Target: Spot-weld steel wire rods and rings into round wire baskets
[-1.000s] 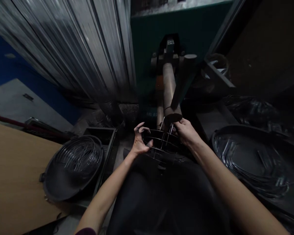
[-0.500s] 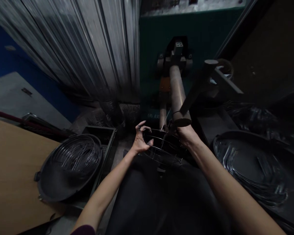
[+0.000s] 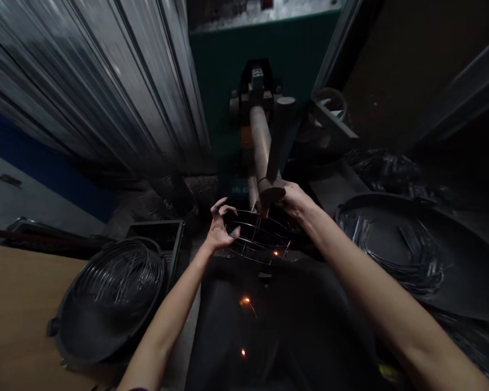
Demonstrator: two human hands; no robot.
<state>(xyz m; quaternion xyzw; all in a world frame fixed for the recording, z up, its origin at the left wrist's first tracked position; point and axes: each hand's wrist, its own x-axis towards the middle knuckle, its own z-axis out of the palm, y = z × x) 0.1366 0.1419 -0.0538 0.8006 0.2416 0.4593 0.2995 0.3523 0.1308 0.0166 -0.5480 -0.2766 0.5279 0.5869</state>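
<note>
A round wire frame of thin curved wires sits low in front of the green welding machine. My left hand is curled round the frame's left edge, thumb below and fingers above. Behind the end of the machine's thick metal arm, my right hand reaches in from the right. Its fingers are hidden there, so what they grip does not show. Under the arm's blunt end, the tip of a lower electrode rod meets the frame's wires. Orange sparks fly over the dark apron.
On the left, a black basin holds coiled wires, with a dark crate behind it. A wide black basin with bundled wire pieces stands at right. Corrugated metal sheeting rises behind.
Sparks have appeared below the wire frame and over the apron. The camera view has swung right, shifting the machine and hands left in the picture. The left hand keeps its curled pose.
</note>
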